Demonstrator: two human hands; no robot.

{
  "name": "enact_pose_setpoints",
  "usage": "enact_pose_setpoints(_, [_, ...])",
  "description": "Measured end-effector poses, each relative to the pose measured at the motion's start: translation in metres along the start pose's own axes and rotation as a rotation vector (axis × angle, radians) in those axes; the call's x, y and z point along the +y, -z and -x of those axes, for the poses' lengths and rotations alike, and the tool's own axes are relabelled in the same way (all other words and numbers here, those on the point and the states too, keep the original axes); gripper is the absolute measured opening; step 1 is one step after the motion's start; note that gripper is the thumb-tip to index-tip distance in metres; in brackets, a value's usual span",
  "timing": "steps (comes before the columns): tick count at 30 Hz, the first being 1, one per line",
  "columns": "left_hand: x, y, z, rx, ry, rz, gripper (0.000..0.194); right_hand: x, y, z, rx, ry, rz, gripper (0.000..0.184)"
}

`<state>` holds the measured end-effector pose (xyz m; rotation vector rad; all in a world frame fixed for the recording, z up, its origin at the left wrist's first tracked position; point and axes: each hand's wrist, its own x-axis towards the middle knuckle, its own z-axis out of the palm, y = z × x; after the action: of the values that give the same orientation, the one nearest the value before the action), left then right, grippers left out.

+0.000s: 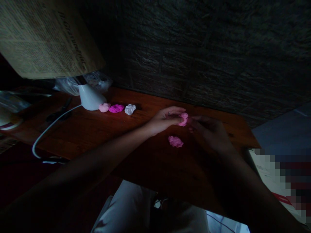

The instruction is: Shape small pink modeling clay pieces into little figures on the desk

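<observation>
My left hand [165, 120] reaches over the wooden table and is closed on a lump of pink modelling clay [184, 119], its thumb pressed against the near side. Close by on the right, my right hand [211, 131] has its fingers drawn together at the clay's right edge. The dim light hides whether those fingertips hold a bit of it. Below the hands, a second, rough pink clay lump [175, 141] lies on the tabletop. Farther left, a pale pink lump [104, 107], a magenta lump [116, 108] and a white lump [130, 109] sit in a row.
A lamp with a white base [90, 97] and a newsprint-patterned shade [48, 38] stands at the left. Its white cable [40, 137] runs off the table [145, 158]. Clear plastic [97, 81] lies behind the base, and a dark textured wall [194, 58] borders the back.
</observation>
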<state>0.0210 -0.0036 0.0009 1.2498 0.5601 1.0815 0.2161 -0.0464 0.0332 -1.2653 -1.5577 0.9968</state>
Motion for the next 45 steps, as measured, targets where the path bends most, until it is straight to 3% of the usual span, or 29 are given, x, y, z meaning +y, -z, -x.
enact_pose_setpoints(14, [-0.002, 0.0, 0.0, -0.002, -0.001, -0.02, 0.038, 0.008, 0.002, 0.001, 0.017, 0.185, 0.172, 0.041])
enact_pose_setpoints(22, [-0.001, -0.001, 0.0, 0.013, 0.005, 0.004, 0.038, 0.011, 0.001, -0.001, 0.061, 0.163, 0.151, 0.039])
enact_pose_setpoints(30, [-0.003, -0.001, 0.0, 0.019, 0.005, 0.037, 0.039, 0.012, 0.004, 0.002, 0.035, 0.244, 0.247, 0.025])
enact_pose_setpoints(39, [-0.004, -0.001, -0.002, 0.014, -0.034, 0.015, 0.031, 0.008, 0.002, 0.004, 0.115, 0.231, 0.241, 0.021])
enact_pose_setpoints(45, [-0.009, 0.001, -0.002, 0.034, -0.029, 0.003, 0.053, 0.012, 0.001, 0.004, 0.138, 0.218, 0.257, 0.026])
